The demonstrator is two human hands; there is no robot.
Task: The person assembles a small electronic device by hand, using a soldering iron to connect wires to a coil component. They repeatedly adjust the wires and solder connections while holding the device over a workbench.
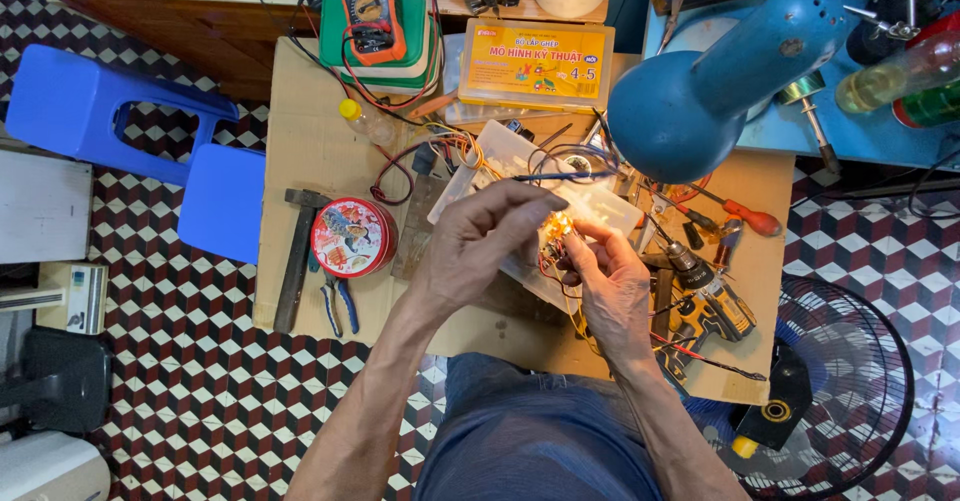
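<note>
Brown cardboard (300, 161) covers the low desk, and both hands meet above its middle. The left hand (480, 246) has its fingers (525, 206) curled and closed on a small glowing part with thin wires (556, 229), which shines orange in the lamp light. The right hand (610, 286) pinches the same part from below with its fingers (580, 251) closed on it. The part is held in the air, just above a clear plastic tray (500, 151).

A blue lamp (700, 91) hangs over the right side of the desk. A round red tin (353, 238) lies left of the hands, with a hammer (297, 256) and blue-handled pliers (338, 301) beside it. A yellow cordless drill (705, 301) lies to the right, near a red-handled screwdriver (750, 219). An orange multimeter (370, 6) rests on a green box (385, 46) at the far edge.
</note>
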